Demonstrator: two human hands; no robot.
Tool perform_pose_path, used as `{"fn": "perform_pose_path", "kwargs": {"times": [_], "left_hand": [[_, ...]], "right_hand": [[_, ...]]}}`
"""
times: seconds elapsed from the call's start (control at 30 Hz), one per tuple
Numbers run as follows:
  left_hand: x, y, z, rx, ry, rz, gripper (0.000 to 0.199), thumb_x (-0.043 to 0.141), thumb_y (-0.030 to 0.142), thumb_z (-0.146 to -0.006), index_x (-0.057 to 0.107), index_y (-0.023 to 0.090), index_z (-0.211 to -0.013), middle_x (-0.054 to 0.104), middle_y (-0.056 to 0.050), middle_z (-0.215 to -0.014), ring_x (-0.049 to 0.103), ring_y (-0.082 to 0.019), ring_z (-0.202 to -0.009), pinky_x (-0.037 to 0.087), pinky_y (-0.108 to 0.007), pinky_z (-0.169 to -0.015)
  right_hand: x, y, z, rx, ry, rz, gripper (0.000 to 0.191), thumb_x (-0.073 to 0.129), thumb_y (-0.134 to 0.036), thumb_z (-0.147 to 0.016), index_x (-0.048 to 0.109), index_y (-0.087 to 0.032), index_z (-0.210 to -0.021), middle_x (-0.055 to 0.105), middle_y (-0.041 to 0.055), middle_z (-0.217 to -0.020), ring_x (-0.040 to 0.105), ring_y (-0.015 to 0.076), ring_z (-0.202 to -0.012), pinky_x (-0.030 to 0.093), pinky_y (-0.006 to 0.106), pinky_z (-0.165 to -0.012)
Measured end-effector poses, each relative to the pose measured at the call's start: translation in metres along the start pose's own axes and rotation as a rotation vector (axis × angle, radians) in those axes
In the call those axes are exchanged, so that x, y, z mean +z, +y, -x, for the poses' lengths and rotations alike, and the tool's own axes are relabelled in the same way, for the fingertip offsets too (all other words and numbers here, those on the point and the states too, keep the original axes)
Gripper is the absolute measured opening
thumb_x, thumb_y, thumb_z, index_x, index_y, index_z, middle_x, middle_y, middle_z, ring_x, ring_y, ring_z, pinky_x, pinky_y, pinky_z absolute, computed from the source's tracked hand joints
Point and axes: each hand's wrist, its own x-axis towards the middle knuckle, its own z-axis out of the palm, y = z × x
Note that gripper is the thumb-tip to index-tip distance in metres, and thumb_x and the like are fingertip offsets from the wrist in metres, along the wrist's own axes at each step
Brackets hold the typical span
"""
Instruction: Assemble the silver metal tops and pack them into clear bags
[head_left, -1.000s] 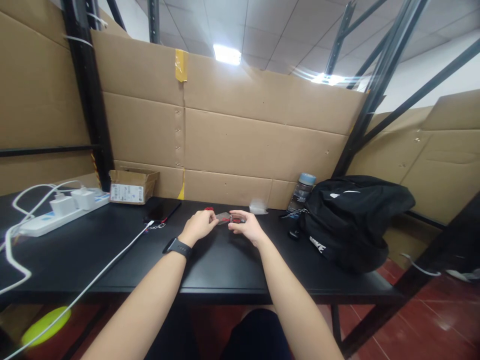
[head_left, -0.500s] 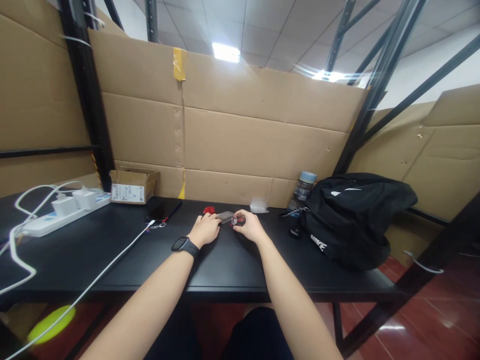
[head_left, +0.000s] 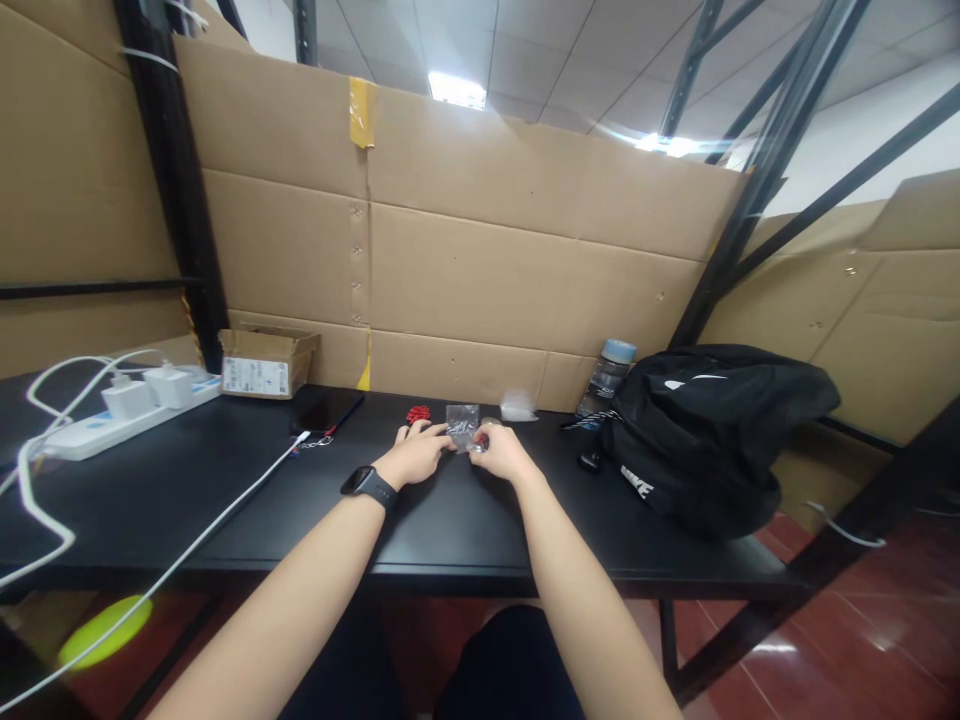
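Note:
A small clear plastic bag (head_left: 462, 424) stands up between my hands, near the middle of the black table. My left hand (head_left: 417, 453), with a dark watch on its wrist, lies with fingers spread, its fingertips at the bag's left edge. Just beyond it is a small heap of red pieces (head_left: 418, 413). My right hand (head_left: 499, 452) is closed at the bag's lower right corner, with something reddish and clear at its fingertips, too small to make out. Behind the right hand sits a white translucent packet (head_left: 517, 406).
At the right are a black backpack (head_left: 720, 440), a bottle with a blue lid (head_left: 606, 376) and a small black object (head_left: 589, 459). Leftward stand a cardboard box (head_left: 262, 362), a phone (head_left: 328, 411), a white cable (head_left: 225, 514) and a power strip (head_left: 97, 432).
The clear bag, flat and slanted before, now stands more upright between my hands. The fingers of my left hand have spread. My right hand has shifted slightly.

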Motion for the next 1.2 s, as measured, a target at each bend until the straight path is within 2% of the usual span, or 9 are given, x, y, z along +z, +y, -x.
{"fn": "perform_pose_path", "kwargs": {"times": [0.1,0.27,0.37,0.57,0.73,0.83,0.93,1.2], "left_hand": [[-0.001,0.001,0.0,0.021,0.001,0.008,0.045,0.049,0.016,-0.082,0.07,0.038,-0.115,0.048,0.003,-0.155,0.035,-0.038,-0.14,0.028,-0.061,-0.106],[-0.001,0.001,0.0,0.004,-0.029,0.103,0.049,0.05,0.014,-0.079,0.072,0.043,-0.111,0.06,0.007,-0.144,0.035,-0.036,-0.138,0.025,-0.06,-0.109],[-0.001,0.0,-0.001,0.008,-0.051,0.13,0.051,0.049,0.014,-0.08,0.072,0.046,-0.113,0.061,0.008,-0.142,0.035,-0.034,-0.137,0.024,-0.059,-0.111],[0.002,-0.002,-0.003,0.013,-0.066,0.116,0.056,0.049,0.016,-0.081,0.07,0.051,-0.12,0.057,0.006,-0.147,0.037,-0.037,-0.137,0.025,-0.06,-0.11],[0.002,-0.002,-0.003,0.008,-0.064,0.133,0.054,0.05,0.017,-0.08,0.072,0.05,-0.117,0.056,0.006,-0.148,0.038,-0.036,-0.135,0.025,-0.059,-0.111],[-0.002,-0.001,-0.003,0.011,-0.081,0.14,0.054,0.05,0.016,-0.08,0.073,0.05,-0.115,0.056,0.006,-0.147,0.038,-0.036,-0.135,0.026,-0.059,-0.111],[-0.006,0.001,-0.003,0.019,-0.102,0.149,0.054,0.05,0.014,-0.08,0.074,0.051,-0.112,0.057,0.006,-0.147,0.039,-0.037,-0.136,0.025,-0.059,-0.11],[-0.014,0.002,-0.001,0.044,-0.147,0.169,0.057,0.048,0.012,-0.082,0.074,0.054,-0.109,0.054,0.013,-0.149,0.035,-0.037,-0.14,0.018,-0.062,-0.113]], "right_hand": [[0.0,0.001,0.0,0.018,-0.003,0.02,0.015,0.076,-0.017,-0.065,0.072,-0.017,-0.08,0.071,0.0052,-0.081,0.063,0.0181,-0.072,0.046,0.025,-0.068],[0.002,0.005,-0.002,-0.004,-0.006,0.024,0.012,0.077,-0.019,-0.067,0.072,-0.017,-0.078,0.07,0.0061,-0.086,0.063,0.0171,-0.074,0.046,0.025,-0.068],[0.003,0.008,-0.004,-0.032,-0.004,-0.023,0.017,0.079,-0.022,-0.069,0.071,-0.018,-0.083,0.07,0.0037,-0.085,0.062,0.016,-0.074,0.046,0.025,-0.069],[0.002,0.009,-0.006,-0.01,0.039,-0.138,0.032,0.084,-0.024,-0.065,0.07,-0.019,-0.093,0.068,0.0002,-0.083,0.061,0.0148,-0.074,0.047,0.026,-0.071],[-0.004,0.005,-0.002,-0.063,-0.032,-0.169,0.019,0.075,-0.014,-0.072,0.073,-0.019,-0.09,0.071,0.0015,-0.083,0.063,0.0156,-0.076,0.048,0.026,-0.072],[-0.002,0.003,-0.002,-0.12,-0.048,-0.137,0.018,0.071,-0.009,-0.074,0.074,-0.02,-0.088,0.072,0.0022,-0.084,0.064,0.0163,-0.077,0.048,0.026,-0.073],[0.002,0.001,-0.003,-0.088,-0.024,-0.07,0.019,0.073,-0.009,-0.075,0.073,-0.022,-0.088,0.072,0.0021,-0.087,0.063,0.0166,-0.079,0.046,0.026,-0.072],[0.005,-0.001,-0.009,-0.013,0.103,0.209,0.027,0.085,-0.026,-0.073,0.069,-0.025,-0.095,0.066,0.0026,-0.1,0.057,0.0207,-0.095,0.04,0.029,-0.079]]}}
